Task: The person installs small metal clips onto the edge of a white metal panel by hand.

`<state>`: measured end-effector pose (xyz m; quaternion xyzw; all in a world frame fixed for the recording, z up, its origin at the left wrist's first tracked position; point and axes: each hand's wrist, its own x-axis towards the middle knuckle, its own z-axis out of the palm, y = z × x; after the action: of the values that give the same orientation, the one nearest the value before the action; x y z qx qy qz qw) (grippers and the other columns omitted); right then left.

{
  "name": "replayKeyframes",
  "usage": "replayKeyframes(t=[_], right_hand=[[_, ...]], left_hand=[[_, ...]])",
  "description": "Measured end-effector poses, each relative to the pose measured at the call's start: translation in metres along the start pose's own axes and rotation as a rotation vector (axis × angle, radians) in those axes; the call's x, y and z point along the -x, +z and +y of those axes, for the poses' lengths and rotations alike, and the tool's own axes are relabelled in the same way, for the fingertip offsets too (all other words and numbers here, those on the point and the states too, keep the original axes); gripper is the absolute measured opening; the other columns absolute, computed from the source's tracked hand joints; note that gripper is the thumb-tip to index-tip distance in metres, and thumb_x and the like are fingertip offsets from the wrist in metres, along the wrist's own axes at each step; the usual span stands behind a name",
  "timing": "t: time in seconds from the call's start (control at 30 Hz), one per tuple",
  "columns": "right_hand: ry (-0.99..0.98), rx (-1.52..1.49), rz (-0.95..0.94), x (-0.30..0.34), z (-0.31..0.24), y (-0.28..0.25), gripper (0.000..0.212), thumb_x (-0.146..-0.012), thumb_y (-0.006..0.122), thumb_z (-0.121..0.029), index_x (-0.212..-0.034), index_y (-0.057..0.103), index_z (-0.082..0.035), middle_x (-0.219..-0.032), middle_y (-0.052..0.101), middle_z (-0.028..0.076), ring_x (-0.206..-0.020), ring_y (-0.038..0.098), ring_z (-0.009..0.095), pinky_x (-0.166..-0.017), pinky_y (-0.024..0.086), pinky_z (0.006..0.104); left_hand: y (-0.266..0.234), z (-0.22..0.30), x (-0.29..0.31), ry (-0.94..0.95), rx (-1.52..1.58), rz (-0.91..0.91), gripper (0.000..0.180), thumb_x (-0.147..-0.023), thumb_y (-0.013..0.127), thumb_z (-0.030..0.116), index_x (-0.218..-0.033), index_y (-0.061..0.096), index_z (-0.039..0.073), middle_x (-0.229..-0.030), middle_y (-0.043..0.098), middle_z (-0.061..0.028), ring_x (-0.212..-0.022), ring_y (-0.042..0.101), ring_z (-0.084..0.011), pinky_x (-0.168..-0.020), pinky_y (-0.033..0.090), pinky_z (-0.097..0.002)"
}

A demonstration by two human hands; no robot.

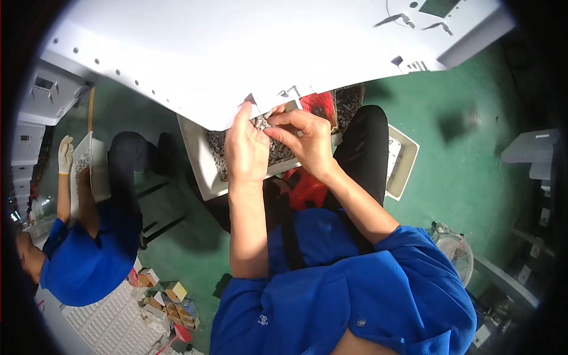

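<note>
A large white panel [219,53] fills the top of the view, with small holes, clips and a cut-out along it. My left hand [245,148] is turned palm up under its near edge, fingers curled around several small light-grey parts [260,122]. Thumb and index finger of my right hand [305,139] pinch together beside those parts; whatever is in that pinch is too small to name. Below both hands, a white bin [195,154] holds many small grey parts [281,152].
A red basket [319,107] stands behind the bin, near my right knee. Another white tray [405,160] lies to the right. At left, a co-worker in blue [89,254] handles a box of small parts [89,171]. A fan [454,254] stands at lower right on the green floor.
</note>
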<state>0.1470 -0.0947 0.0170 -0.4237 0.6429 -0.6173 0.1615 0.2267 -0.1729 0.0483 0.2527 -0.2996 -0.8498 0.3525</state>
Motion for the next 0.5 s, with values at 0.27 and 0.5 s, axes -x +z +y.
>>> replayKeyframes(t=[0.27,0.5], right_hand=[[0.127,0.039,-0.112,-0.002,0.006,-0.006,0.011,-0.071,0.073,-0.004,-0.078,0.066,0.001,-0.076,0.064,0.008,-0.07,0.062,0.016,-0.064,0.049,0.0278],[-0.247,0.237,-0.232,0.006,-0.041,-0.04,0.024,-0.072,0.067,0.003,-0.094,0.066,-0.006,-0.074,0.058,0.008,-0.068,0.059,0.021,-0.06,0.048,0.0302]], left_hand=[[-0.002,-0.003,-0.01,0.128,-0.113,0.025,0.031,-0.091,0.046,0.018,-0.108,0.053,-0.007,-0.113,0.054,-0.0123,-0.107,0.049,-0.0174,-0.09,0.037,-0.0306],[-0.016,-0.007,-0.014,-0.024,-0.211,0.065,0.034,-0.088,0.054,0.022,-0.115,0.053,0.002,-0.107,0.057,-0.0044,-0.098,0.054,-0.0138,-0.081,0.046,-0.0334]])
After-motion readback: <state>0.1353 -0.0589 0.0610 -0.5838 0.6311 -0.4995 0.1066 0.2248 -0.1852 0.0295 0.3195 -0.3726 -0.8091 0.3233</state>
